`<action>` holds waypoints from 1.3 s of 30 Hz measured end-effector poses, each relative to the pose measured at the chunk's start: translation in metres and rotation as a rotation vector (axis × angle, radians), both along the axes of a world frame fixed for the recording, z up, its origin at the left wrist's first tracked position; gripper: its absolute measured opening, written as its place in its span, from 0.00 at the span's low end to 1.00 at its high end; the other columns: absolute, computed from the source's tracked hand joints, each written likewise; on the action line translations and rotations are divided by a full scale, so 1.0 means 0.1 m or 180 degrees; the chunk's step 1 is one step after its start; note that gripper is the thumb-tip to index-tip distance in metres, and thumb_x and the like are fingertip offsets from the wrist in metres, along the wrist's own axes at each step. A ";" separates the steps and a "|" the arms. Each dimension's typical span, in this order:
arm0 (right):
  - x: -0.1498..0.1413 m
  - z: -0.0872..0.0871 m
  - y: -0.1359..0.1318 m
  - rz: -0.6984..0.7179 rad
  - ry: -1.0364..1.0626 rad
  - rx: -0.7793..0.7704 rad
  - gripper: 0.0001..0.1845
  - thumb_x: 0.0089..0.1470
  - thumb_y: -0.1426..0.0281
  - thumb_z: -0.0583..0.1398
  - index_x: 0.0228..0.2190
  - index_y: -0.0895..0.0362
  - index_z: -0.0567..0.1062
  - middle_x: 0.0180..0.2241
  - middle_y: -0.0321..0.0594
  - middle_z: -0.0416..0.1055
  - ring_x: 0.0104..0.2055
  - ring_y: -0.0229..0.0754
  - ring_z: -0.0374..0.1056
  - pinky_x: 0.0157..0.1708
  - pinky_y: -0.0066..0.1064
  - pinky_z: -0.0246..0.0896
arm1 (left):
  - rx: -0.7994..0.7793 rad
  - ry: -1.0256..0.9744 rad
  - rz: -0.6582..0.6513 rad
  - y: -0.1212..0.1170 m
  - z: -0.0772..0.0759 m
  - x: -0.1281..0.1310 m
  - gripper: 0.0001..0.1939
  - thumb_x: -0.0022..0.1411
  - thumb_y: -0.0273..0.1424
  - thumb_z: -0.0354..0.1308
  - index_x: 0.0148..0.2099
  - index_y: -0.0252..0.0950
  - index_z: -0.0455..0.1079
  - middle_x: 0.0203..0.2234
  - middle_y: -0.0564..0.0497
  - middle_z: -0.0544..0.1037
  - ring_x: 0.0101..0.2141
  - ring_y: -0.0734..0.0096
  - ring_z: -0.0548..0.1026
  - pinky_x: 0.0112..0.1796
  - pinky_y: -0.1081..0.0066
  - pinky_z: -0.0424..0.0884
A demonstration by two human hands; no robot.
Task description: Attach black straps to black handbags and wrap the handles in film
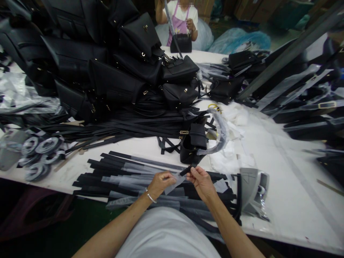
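Observation:
My left hand point(161, 183), with a bracelet at its wrist, pinches a piece of translucent film point(174, 185). Close beside it, my right hand point(201, 182) has its thumb and fingers closed on the end of a black strap point(186, 171). Film and strap meet between the two hands. Just beyond them stands a small black handbag point(192, 141) with a gold clasp, and a handle wrapped in clear film point(222, 130) arches at its right. Under my hands lie many flat black straps point(126, 172), partly covered in film.
Black handbags point(115, 79) are piled at the back left. Film rolls point(40, 152) lie at the left, and a grey tape dispenser point(254, 191) stands at the right. A slanted metal pole point(290, 46) crosses the right side. Across the white table point(292, 186), a co-worker point(180, 21) handles a bag.

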State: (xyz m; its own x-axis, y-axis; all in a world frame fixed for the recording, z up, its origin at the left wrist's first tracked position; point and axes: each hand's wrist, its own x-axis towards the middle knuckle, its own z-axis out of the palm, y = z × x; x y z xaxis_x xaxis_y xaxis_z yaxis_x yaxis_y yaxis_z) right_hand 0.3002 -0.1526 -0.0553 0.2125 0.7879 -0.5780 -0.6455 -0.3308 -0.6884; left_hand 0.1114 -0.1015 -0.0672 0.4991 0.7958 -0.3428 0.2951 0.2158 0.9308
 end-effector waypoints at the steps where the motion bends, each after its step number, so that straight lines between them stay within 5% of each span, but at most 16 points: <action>1: 0.01 -0.02 -0.01 0.0096 -0.0122 0.0004 0.12 0.40 0.64 0.70 0.25 0.57 0.76 0.22 0.32 0.70 0.26 0.34 0.68 0.23 0.23 0.65 | -0.0004 0.0012 0.0021 0.00 0.01 0.01 0.09 0.52 0.34 0.59 0.25 0.34 0.73 0.21 0.54 0.73 0.27 0.71 0.68 0.32 0.74 0.63; 7: 0.05 -0.11 -0.06 0.0506 -0.0692 -0.0074 0.13 0.43 0.60 0.68 0.28 0.56 0.78 0.28 0.36 0.75 0.30 0.40 0.68 0.28 0.28 0.63 | -0.0250 -0.0122 0.0040 -0.04 -0.02 0.20 0.08 0.50 0.34 0.61 0.32 0.35 0.76 0.24 0.53 0.76 0.28 0.70 0.70 0.32 0.73 0.64; 15: 0.11 -0.10 -0.11 0.0311 -0.0270 -0.0212 0.21 0.45 0.56 0.66 0.40 0.54 0.76 0.34 0.40 0.77 0.34 0.44 0.71 0.31 0.34 0.68 | -0.1139 -0.0434 0.0702 -0.09 -0.31 0.65 0.16 0.44 0.41 0.64 0.25 0.34 0.65 0.15 0.58 0.68 0.17 0.77 0.63 0.21 0.76 0.58; 22: 0.39 -0.12 -0.21 0.0341 -0.0093 -0.0331 0.26 0.41 0.65 0.70 0.44 0.57 0.73 0.43 0.43 0.75 0.43 0.45 0.72 0.40 0.38 0.68 | -0.0904 -0.0464 0.1190 -0.12 -0.34 0.99 0.17 0.51 0.44 0.58 0.28 0.36 0.61 0.19 0.58 0.66 0.23 0.75 0.66 0.25 0.75 0.63; 29: 0.62 -0.19 0.01 0.0373 -0.0565 -0.0457 0.20 0.39 0.62 0.70 0.35 0.59 0.78 0.33 0.42 0.78 0.35 0.42 0.73 0.35 0.31 0.68 | -0.0405 -0.0100 0.1622 0.00 -0.31 1.32 0.07 0.59 0.35 0.49 0.31 0.38 0.59 0.23 0.56 0.65 0.27 0.71 0.66 0.31 0.72 0.63; 39: 0.61 -0.11 0.44 0.0652 -0.0999 -0.0413 0.16 0.34 0.61 0.71 0.23 0.60 0.78 0.21 0.37 0.74 0.23 0.38 0.69 0.24 0.29 0.67 | -0.0165 -0.0100 0.1575 0.08 -0.24 1.24 0.08 0.57 0.36 0.54 0.31 0.37 0.62 0.23 0.57 0.65 0.27 0.72 0.65 0.31 0.73 0.62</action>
State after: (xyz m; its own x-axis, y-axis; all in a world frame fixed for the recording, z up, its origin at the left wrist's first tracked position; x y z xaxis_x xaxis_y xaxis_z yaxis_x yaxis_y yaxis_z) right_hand 0.3614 -0.1083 -0.0664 0.2406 0.7570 -0.6075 -0.3218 -0.5282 -0.7858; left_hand 0.2355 -0.0938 -0.0913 0.0767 0.9222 -0.3790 0.1175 0.3691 0.9219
